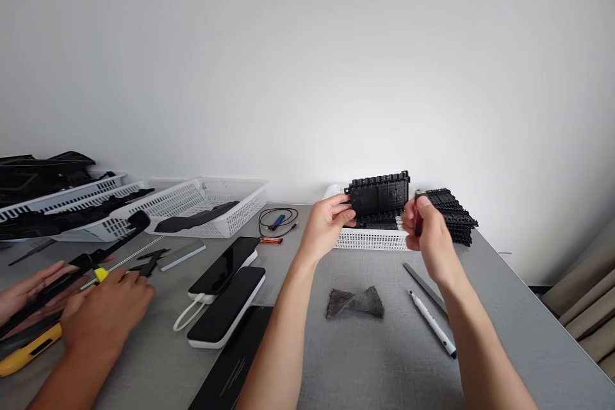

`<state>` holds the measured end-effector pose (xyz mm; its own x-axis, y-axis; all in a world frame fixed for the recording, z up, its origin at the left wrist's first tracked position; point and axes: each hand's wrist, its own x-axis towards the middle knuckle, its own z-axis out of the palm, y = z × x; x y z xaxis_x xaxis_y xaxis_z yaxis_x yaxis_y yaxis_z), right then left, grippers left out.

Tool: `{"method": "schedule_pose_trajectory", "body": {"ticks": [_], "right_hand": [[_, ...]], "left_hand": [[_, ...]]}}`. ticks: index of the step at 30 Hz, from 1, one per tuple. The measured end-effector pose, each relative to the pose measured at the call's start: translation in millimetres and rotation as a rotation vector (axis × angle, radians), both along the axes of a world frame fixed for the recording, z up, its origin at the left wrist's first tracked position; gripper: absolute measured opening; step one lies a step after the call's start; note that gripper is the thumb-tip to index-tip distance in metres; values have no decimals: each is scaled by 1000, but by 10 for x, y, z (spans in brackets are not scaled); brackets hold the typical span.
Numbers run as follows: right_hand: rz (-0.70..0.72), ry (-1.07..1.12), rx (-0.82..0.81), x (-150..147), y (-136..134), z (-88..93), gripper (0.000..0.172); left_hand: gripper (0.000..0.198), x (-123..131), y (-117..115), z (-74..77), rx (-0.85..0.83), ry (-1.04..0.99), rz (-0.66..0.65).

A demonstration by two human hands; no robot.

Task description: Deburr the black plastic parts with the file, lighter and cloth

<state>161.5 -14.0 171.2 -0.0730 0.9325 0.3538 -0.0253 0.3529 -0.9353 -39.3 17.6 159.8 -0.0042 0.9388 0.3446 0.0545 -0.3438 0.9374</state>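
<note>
My left hand (327,221) pinches the left end of a black ribbed plastic part (379,195), holding it tilted above a white basket (377,240). More black parts lie in that basket. My right hand (430,230) is wrapped round a dark red lighter (418,214) with a metal top, thumb at its upper end. The lighter is to the right of the held part, apart from it, and no flame shows. A stack of similar black parts (454,218) sits behind my right hand. Below my hands lies a twisted grey cloth (355,303).
A white marker (432,325) and a flat grey strip (425,288) lie by my right forearm. Two phone-like devices (225,307) and a coiled cable (278,221) are left. A co-worker's hands (108,314) work with a yellow-handled cutter (31,349) near further baskets (247,205).
</note>
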Motion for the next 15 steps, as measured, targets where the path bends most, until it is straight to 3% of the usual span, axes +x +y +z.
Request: {"method": "schedule_pose_trajectory", "body": {"ticks": [3, 6, 10, 15], "right_hand": [[329, 139, -258, -192, 18, -44, 40], [537, 182, -436, -368, 65, -103, 41], [654, 225, -518, -441, 95, -132, 40], [697, 279, -571, -387, 91, -96, 32]], "left_hand": [[51, 31, -2, 0, 11, -5, 6], [44, 55, -13, 1, 42, 13, -47], [32, 77, -25, 4, 83, 67, -84], [26, 112, -27, -7, 93, 100, -90]]}}
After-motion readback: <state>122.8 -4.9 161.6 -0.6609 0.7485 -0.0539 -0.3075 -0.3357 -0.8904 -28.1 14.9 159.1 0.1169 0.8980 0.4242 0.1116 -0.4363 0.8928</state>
